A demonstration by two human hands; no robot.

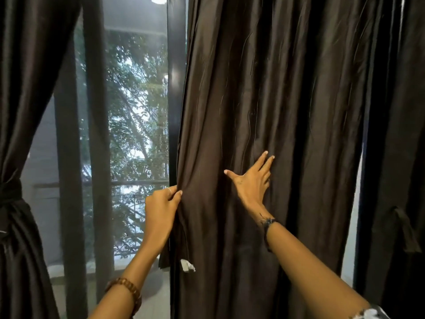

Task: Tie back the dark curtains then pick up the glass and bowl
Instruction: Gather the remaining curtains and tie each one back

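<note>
Item: dark curtain panel (287,111), hanging loose, not yet tied. Left hand (161,208) pinches its leading hem, likely to gather the cloth. Right hand (251,180), fingers spread flat, presses the folds beyond that pinch, steadying them. Far left of the grip: tied panel (13,157), already cinched. Glass, bowl: unseen

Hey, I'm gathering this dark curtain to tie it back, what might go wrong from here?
The left hand pinches only the edge of the hanging dark satin curtain, and the right hand merely lies flat on it, so folds may slip loose. The dark fabric tie-back strap hangs far right, possibly awkward to reach.
</note>
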